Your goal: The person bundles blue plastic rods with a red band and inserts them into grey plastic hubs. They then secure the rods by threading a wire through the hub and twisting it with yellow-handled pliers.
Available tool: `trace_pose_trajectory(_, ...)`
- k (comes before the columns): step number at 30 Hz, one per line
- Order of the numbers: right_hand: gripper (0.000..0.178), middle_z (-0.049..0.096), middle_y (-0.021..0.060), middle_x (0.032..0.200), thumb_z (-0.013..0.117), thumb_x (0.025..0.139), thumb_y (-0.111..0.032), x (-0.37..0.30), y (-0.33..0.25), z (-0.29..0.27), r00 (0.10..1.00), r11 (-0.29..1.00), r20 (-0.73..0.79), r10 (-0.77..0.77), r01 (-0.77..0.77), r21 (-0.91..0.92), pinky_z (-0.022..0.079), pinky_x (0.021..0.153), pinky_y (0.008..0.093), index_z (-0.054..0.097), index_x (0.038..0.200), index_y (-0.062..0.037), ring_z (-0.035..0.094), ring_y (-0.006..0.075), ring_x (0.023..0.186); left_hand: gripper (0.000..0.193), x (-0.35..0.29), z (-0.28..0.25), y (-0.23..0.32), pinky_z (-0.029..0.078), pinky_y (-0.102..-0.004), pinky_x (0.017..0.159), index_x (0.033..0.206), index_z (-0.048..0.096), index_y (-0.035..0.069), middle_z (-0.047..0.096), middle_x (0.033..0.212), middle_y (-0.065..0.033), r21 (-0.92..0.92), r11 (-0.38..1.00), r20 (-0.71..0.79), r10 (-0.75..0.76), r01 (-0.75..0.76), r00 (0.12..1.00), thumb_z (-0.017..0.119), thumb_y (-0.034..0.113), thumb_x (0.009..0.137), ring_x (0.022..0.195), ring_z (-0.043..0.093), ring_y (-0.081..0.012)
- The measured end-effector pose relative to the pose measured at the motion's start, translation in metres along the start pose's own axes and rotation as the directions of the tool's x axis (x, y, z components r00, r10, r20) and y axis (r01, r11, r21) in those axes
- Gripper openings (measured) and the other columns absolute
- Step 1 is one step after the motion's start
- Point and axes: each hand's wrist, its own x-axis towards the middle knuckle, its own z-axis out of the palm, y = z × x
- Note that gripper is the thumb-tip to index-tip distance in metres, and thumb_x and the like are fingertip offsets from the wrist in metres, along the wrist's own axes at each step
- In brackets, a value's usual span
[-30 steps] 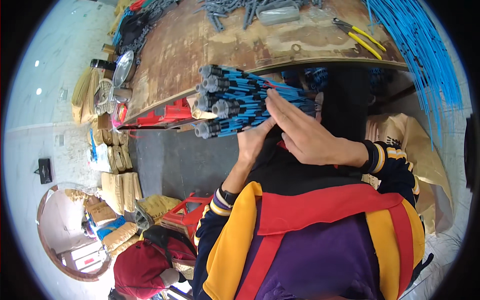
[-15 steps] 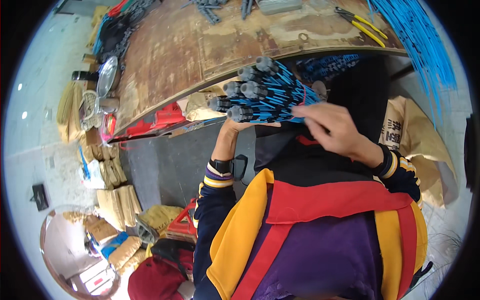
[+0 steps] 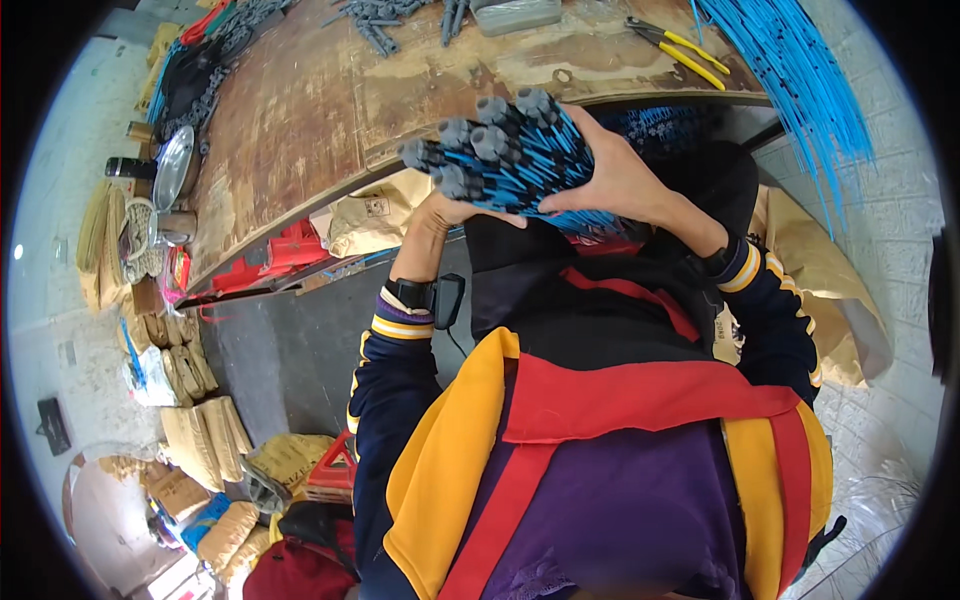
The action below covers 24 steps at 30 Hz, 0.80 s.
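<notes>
Above my lap, at the table's front edge, I hold a thick bundle of blue cable ties or rods [image 3: 545, 170] with clustered grey plastic heads pointing left. The exact kind is not clear. Cradling it from below at the grey-head end is my left hand [image 3: 458, 212], its fingers partly hidden under the bundle. My right hand [image 3: 625, 172] wraps around the right side, thumb along the near face and fingers over the far side. The bundle's far right end is hidden behind this hand.
On the wooden table [image 3: 300, 110] lie yellow-handled pliers [image 3: 690, 55], loose grey parts [image 3: 375, 25] and a clear-looking container [image 3: 515, 14]. Long blue strands [image 3: 800, 90] overhang its right edge. A metal bowl [image 3: 175, 168] stands at left; a brown sack [image 3: 825, 290] stands at right.
My right hand has gone from pinching at the red band on the bundle's right part to wrapping around its side. The red band is now out of sight. The whole view has shifted slightly.
</notes>
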Motion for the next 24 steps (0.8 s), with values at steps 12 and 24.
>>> trace_pose_trajectory(12,0.093,0.060,0.0204,0.122,0.087,0.064,-0.030,0.011,0.007,0.007,0.960,0.992,-0.254,-0.122,0.128,0.010,0.044,0.098,0.0366,0.038,0.137,0.0020,0.059,0.0306,0.113,0.076,-0.001,0.026,0.007,0.047,-0.0347,0.098,0.137,0.045,0.005,0.057,0.127,-0.0069,-0.569,0.813,-0.205,-0.285,0.123,0.936,0.080,-0.004,0.070,0.116,0.056,-0.0188)
trace_pose_trajectory(24,0.089,0.058,0.0212,0.121,0.086,0.066,-0.027,-0.001,0.012,0.010,0.927,0.988,-0.346,-0.142,0.157,0.014,0.044,0.098,0.0375,0.039,0.137,0.0009,0.058,0.0308,0.114,0.073,0.022,0.056,0.013,0.048,-0.0336,0.096,0.131,0.049,0.003,0.060,0.120,-0.0057,-0.267,0.958,-0.309,-0.184,0.100,0.933,0.083,-0.004,0.067,0.110,0.058,-0.0164)
